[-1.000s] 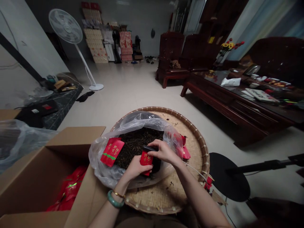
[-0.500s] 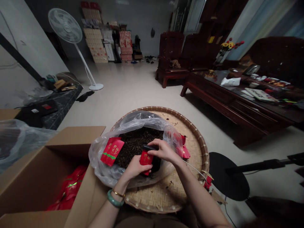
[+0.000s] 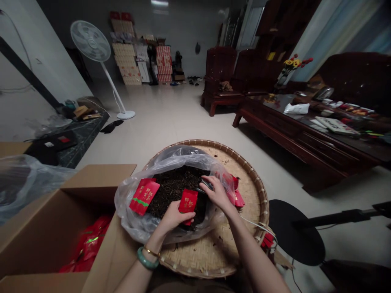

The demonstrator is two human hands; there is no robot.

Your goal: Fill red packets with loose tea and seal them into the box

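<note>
My left hand (image 3: 175,215) is closed around the lower part of a red tea packet (image 3: 188,201) with gold characters, held upright over the dark loose tea leaves (image 3: 174,184). My right hand (image 3: 216,192), a little to the right of the packet and apart from it, grips a small dark tool (image 3: 207,185) with a shiny part; the fingers partly hide it and its exact kind is unclear. The leaves lie in a clear plastic bag (image 3: 128,221). More red packets (image 3: 144,197) rest at the bag's left side.
Under the bag is a round woven bamboo tray (image 3: 210,254). Other red packets (image 3: 238,198) lie at its right. An open cardboard box (image 3: 102,176) with red packets (image 3: 91,244) stands at left. A black round base (image 3: 296,232) is on the right, beyond it a low wooden table (image 3: 293,134).
My right hand has moved right with the dark tool, away from the packet's top edge. My left hand keeps the packet in nearly the same place. The camera view has shifted slightly.
</note>
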